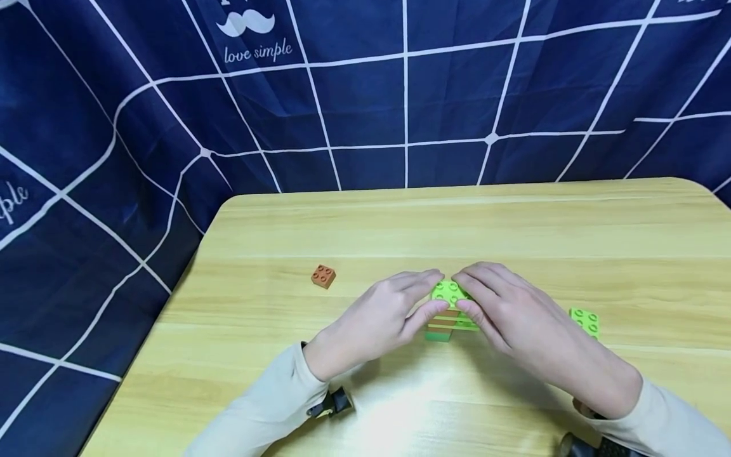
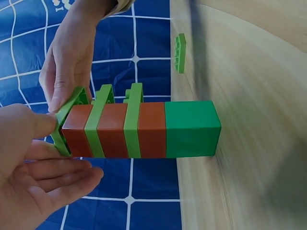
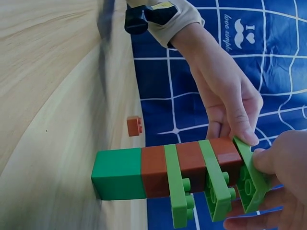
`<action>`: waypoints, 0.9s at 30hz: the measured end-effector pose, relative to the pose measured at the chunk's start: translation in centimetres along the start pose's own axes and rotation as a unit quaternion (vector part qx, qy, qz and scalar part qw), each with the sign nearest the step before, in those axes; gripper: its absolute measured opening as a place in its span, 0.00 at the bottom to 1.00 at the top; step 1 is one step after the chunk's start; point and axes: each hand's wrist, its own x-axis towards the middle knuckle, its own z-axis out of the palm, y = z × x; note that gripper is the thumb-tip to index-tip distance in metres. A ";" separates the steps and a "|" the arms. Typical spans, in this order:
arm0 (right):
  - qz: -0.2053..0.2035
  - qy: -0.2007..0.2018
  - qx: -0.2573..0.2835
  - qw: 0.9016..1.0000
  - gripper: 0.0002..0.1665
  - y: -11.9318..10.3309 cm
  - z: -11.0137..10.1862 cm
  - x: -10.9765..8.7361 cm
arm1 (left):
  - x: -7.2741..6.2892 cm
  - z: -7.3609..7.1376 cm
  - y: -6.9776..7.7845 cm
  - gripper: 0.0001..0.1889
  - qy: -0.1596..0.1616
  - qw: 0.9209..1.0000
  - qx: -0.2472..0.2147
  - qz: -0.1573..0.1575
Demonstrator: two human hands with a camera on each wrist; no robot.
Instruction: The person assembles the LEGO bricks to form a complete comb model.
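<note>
A tower of toy building bricks stands on the table, with a dark green brick (image 2: 192, 129) at its foot. Above that, brown bricks (image 2: 152, 129) alternate with light green plates that jut out to one side. The topmost light green plate (image 3: 250, 182) sits tilted on the upper brown brick. My left hand (image 1: 388, 311) pinches one side of this top plate between thumb and fingers. From the opposite side, my right hand (image 1: 520, 311) grips the same plate. In the head view the hands hide part of the tower.
A loose brown brick (image 1: 323, 277) lies to the left on the wooden table (image 1: 274, 228). Another light green plate (image 1: 584, 320) lies right of the tower, partly behind the right hand. A dark blue curtain (image 1: 365, 108) with white lines hangs behind the table.
</note>
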 end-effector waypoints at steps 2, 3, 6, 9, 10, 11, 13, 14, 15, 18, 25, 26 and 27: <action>-0.003 0.003 -0.001 1.000 0.35 0.0 0.0 0.0 | 0.0 0.0 0.0 0.22 -0.001 1.000 -0.007 -0.002; -0.004 0.003 -0.003 1.000 0.35 0.0 0.0 0.1 | 0.0 0.1 0.0 0.22 -0.001 1.000 -0.010 -0.003; -0.005 0.005 -0.008 1.000 0.35 -0.1 0.0 0.1 | 0.0 0.1 0.0 0.22 -0.003 1.000 -0.019 -0.007; -0.006 0.006 -0.014 1.000 0.35 -0.1 0.1 0.1 | 0.1 0.2 -0.1 0.22 -0.004 0.999 -0.032 -0.007; -0.005 0.006 -0.014 1.000 0.35 -0.2 0.1 0.1 | 0.1 0.3 -0.2 0.22 -0.003 0.999 -0.038 -0.007; -0.004 0.005 -0.013 1.000 0.35 -0.2 0.1 0.1 | 0.1 0.3 -0.3 0.21 0.000 0.999 -0.045 -0.006; -0.004 0.006 -0.010 1.000 0.35 -0.1 0.1 0.2 | 0.1 0.4 -0.5 0.20 0.008 0.998 -0.056 0.000; -0.004 0.006 -0.009 1.000 0.35 -0.1 0.1 0.2 | 0.1 0.5 -0.6 0.20 0.012 0.998 -0.061 0.003; -0.004 0.006 -0.007 1.000 0.35 -0.1 0.1 0.2 | 0.1 0.5 -0.7 0.20 0.017 0.998 -0.064 0.006; -0.006 0.010 -0.002 1.000 0.35 0.0 0.2 0.2 | 0.0 0.7 -0.9 0.20 0.023 0.998 -0.065 0.014; -0.003 0.012 0.010 1.000 0.36 0.2 0.5 0.0 | -0.3 1.0 -0.9 0.21 0.021 0.999 -0.048 0.010; -0.003 0.011 0.010 1.000 0.36 0.2 0.5 0.0 | -0.3 1.0 -0.9 0.21 0.022 0.999 -0.045 0.009; -0.002 0.009 0.012 1.000 0.36 0.2 0.5 0.0 | -0.3 1.0 -0.8 0.20 0.025 0.999 -0.041 0.008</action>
